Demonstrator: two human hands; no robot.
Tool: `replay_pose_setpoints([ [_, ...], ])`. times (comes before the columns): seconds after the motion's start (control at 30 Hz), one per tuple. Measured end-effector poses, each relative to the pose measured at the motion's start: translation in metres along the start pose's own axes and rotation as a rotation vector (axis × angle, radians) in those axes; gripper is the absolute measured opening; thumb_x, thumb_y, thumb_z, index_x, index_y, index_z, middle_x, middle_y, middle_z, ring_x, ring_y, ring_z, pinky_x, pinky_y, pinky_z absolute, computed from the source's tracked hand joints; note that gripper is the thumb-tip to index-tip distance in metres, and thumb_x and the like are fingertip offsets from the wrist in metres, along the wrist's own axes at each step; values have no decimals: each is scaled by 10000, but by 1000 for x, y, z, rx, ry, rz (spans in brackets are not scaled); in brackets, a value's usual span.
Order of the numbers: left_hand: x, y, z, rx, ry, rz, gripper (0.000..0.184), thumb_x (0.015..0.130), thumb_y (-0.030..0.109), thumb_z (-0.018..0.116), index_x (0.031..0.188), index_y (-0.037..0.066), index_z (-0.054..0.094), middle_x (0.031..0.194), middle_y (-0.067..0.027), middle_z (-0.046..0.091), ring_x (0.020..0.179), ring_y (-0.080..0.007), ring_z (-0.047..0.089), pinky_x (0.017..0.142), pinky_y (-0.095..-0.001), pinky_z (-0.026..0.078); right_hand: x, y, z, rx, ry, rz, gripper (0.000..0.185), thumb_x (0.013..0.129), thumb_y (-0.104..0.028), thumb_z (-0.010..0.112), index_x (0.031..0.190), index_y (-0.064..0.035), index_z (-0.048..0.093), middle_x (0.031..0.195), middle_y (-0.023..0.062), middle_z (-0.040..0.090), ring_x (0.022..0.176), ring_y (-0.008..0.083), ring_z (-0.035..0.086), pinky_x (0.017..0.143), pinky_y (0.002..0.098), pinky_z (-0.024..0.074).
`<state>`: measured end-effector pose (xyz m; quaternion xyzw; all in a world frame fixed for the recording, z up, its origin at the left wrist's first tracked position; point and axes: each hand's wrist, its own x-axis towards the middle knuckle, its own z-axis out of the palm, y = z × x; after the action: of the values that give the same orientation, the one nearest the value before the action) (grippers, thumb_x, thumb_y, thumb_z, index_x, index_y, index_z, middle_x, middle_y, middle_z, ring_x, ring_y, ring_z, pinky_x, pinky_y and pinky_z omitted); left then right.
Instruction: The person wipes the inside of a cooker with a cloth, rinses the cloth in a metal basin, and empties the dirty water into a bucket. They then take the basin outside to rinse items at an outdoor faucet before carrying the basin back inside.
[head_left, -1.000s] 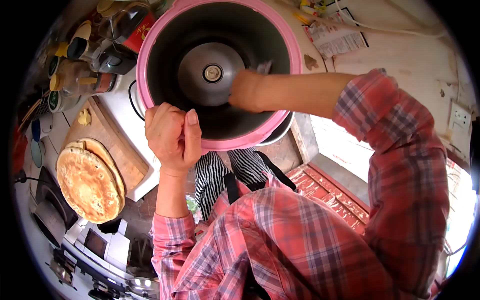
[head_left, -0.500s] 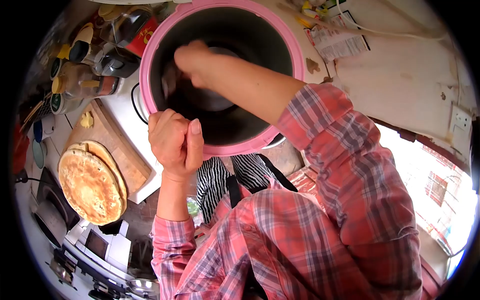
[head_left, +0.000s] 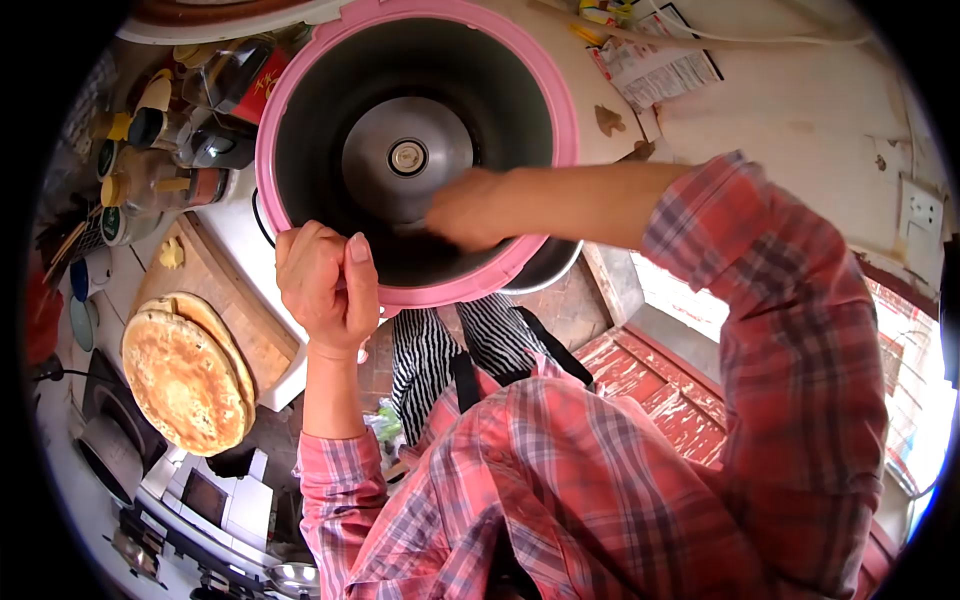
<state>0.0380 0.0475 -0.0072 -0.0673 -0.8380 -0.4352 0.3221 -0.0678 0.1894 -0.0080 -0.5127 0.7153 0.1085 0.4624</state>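
A rice cooker (head_left: 560, 110) with a pink rim stands before me, seen from above. Its dark inside shows a round grey heating plate (head_left: 365, 155) with a metal disc in the centre. My left hand (head_left: 328, 285) is closed around the rim at the near left, thumb on top. My right hand (head_left: 470, 210) reaches inside from the right, curled and blurred, near the lower right wall and the plate's edge. Its fingertips are hidden, and I cannot make out what they hold.
Flatbreads (head_left: 185, 385) lie on a wooden cutting board (head_left: 240, 310) to the left. Several jars and bottles (head_left: 150, 185) crowd the back left. A leaflet (head_left: 655, 65) lies at the back right, near a white cable (head_left: 740, 42). A wall socket (head_left: 920, 215) is at far right.
My right hand has moved from the left wall of the rice cooker toward the lower right, uncovering the heating plate. My left hand keeps its hold on the rim.
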Motion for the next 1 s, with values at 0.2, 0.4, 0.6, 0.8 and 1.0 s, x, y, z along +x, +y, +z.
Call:
replay_pose_setpoints([
  [0.2,0,3,1,12,13,-24,206,737,-23,555,587,52,435,511,-39,416,459,-189,379,521,-304,280,-6,18,-19,-645,-231,86,178,735,-131,612,898,-124,684,938,44,663,898,214,627,711,371,508],
  [0.4,-4,2,3,20,36,-43,210,743,-19,557,587,53,435,511,-39,411,460,-191,381,520,-304,280,19,-22,-15,-79,-84,74,253,739,-156,579,969,-80,654,969,111,648,923,259,616,744,386,501],
  [0.6,-2,4,0,19,30,-46,221,771,21,567,595,52,436,526,-48,407,484,-214,381,531,-321,287,53,-25,-31,924,373,94,278,722,-79,520,967,-18,635,949,181,628,890,253,608,756,333,478],
  [0.8,-3,11,-10,-191,18,-316,196,851,84,531,668,37,481,636,-51,493,577,-166,447,593,-282,348,55,-5,-17,1882,563,-89,430,685,48,451,1093,-7,579,1026,102,598,913,194,578,801,310,468],
  [1.0,10,40,-26,-357,274,-611,177,937,158,447,891,6,526,834,-58,584,799,-110,510,728,-229,407,-37,-7,-25,2239,620,-516,466,656,11,409,1105,11,532,1115,165,547,1042,276,538,913,389,434],
])
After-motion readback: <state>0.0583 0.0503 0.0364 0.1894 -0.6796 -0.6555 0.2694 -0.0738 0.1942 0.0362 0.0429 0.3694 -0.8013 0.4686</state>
